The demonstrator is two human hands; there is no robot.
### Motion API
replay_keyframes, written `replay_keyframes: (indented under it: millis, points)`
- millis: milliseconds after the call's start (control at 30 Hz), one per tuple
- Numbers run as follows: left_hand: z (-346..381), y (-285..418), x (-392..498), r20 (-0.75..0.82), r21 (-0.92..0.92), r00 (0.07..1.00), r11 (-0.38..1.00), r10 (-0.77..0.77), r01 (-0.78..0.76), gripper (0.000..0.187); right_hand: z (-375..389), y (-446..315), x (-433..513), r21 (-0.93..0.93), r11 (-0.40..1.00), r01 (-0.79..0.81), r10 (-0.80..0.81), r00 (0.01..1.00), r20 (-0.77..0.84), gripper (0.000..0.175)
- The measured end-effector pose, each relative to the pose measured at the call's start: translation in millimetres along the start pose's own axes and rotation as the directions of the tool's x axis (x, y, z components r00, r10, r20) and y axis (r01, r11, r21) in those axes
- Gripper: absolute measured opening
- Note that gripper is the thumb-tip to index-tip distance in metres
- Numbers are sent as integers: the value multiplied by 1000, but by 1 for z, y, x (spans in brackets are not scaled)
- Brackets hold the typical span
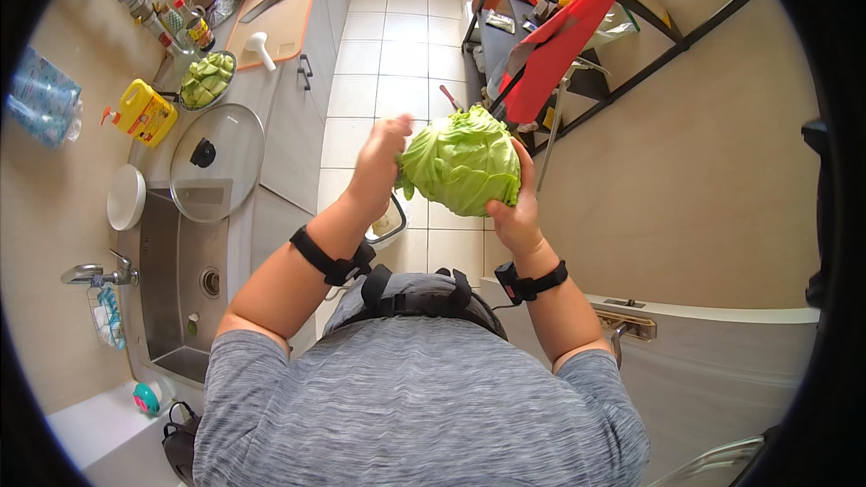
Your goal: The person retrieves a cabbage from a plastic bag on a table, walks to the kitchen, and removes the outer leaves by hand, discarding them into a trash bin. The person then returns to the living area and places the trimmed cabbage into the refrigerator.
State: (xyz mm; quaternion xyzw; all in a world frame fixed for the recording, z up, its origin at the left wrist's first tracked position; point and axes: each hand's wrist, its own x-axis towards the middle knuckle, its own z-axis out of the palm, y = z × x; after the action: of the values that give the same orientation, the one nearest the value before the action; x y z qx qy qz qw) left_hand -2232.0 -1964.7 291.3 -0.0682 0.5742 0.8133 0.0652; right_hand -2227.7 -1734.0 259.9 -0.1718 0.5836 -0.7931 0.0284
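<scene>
A head of light green leafy vegetable (463, 162), cabbage or lettuce, is held up in front of me above the tiled floor. My right hand (519, 206) grips it from the right, thumb on the near side and fingers wrapped around the far side. At its left edge, beside some loose leaf ends, is my left hand (384, 157). Motion blurs that hand, and I cannot tell whether its fingers hold a leaf. Below the left hand, a bin (389, 222) with a dark rim and pale contents stands on the floor, partly hidden by my arm.
Along the left counter are a steel sink (179, 270), a glass lid (216, 162), a plate of cut green pieces (208, 80) and a yellow bottle (145, 111). A knife (274, 0) lies on a cutting board (270, 27). A black shelf rack (653, 57) with red cloth stands right.
</scene>
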Motion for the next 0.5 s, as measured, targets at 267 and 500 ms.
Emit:
replay_keyframes:
  millis: [267,500]
  points:
    - [10,-9,-4,129,592,973,772,192,-231,46,-8,-11,-2,-100,995,-15,27,992,121,107]
    - [3,-7,3,125,712,984,679,128,-178,37,-2,-12,-6,102,943,-316,320,947,-20,96]
